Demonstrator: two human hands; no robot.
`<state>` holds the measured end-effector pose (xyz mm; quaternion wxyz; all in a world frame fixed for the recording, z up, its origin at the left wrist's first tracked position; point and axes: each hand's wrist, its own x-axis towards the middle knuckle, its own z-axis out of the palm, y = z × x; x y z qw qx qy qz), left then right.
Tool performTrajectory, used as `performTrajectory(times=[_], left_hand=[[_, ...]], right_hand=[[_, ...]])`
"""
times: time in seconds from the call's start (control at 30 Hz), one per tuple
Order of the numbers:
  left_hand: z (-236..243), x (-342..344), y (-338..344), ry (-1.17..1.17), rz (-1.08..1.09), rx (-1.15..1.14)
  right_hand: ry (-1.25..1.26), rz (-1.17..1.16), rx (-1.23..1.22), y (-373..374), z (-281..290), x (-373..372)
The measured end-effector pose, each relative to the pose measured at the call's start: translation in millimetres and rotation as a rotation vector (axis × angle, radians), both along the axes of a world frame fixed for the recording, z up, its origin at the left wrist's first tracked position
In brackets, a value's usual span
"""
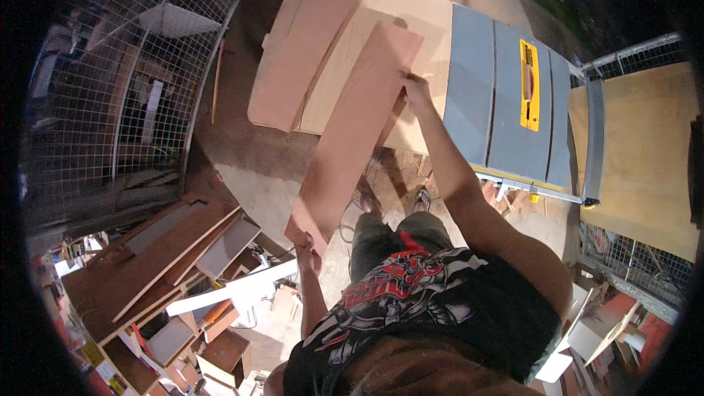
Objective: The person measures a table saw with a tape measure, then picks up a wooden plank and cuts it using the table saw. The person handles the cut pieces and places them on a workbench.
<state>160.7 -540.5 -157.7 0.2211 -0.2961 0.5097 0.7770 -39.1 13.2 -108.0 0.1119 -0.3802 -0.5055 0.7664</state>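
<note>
A long reddish-brown plywood board (354, 117) slants between my two hands, its far end over the light wooden tabletop and its near end out past the table's edge. My left hand (309, 248) is closed on the near end, low in the view. Farther up, my right hand (415, 92) grips the board's right edge near its far end. To the left, a similar wide plywood piece (293, 66) lies flat on the light wooden tabletop (429, 18).
Right of the tabletop is a grey table saw (469, 88) with a yellow blade insert (529, 84). Wire mesh panels (139, 73) stand at the left. Stacked boards and offcuts (176, 264) fill the lower left. A large plywood sheet (645, 154) stands at the right.
</note>
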Motion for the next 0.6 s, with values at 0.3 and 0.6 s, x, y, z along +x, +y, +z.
performTrajectory(times=[0.3, 0.6], left_hand=[[-56.6, 22.1, 39.0, 0.03, 0.037, 0.218], [-79.0, -19.0, 122.5, 0.141, 0.094, 0.437]], right_hand=[[0.44, 0.038, 0.014, -63.3, 204.2, 173.0], [0.593, 0.04, 0.155, -14.4, 209.3, 331.4]])
